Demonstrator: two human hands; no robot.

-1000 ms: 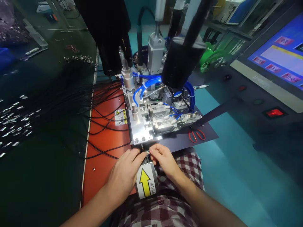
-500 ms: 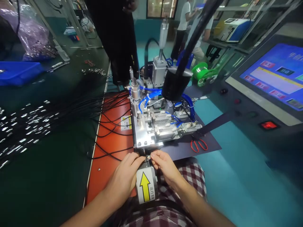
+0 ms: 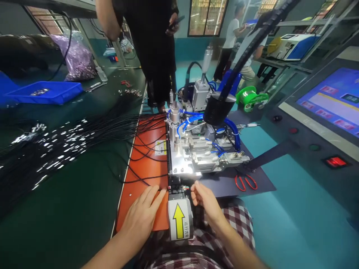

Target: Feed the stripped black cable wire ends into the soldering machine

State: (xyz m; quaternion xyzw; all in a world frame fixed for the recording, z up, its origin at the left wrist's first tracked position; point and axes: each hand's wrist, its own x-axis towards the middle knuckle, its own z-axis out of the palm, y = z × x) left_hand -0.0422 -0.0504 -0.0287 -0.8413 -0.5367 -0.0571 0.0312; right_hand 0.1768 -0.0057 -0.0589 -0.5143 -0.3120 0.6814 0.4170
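A black cable [image 3: 146, 183] runs across the red plate to a dark slotted holder [image 3: 175, 196] at the front of a metal machine [image 3: 193, 149]. Its stripped end, with small coloured wires [image 3: 185, 188], lies over the holder and sticks out to the right. On the red plate my left hand [image 3: 141, 211] rests with fingers stretched out, the fingertips at the cable just left of the holder. My right hand [image 3: 207, 201] is just right of the wire ends, apart from them, its fingers loosely curled and nothing visible in them. Below the holder is a plate with a yellow arrow [image 3: 178, 222].
Many black cables [image 3: 70, 138] with shiny ends spread over the dark table at left, near a blue tray [image 3: 50, 93]. Red-handled scissors [image 3: 245, 182] lie right of the machine. A control screen [image 3: 333, 97] stands at right. A person [image 3: 151, 45] stands behind the machine.
My right hand has let go of the wire ends and moved right. My left hand has drawn back leftward from the holder, its fingers spreading. The view has shifted, showing more of the room.
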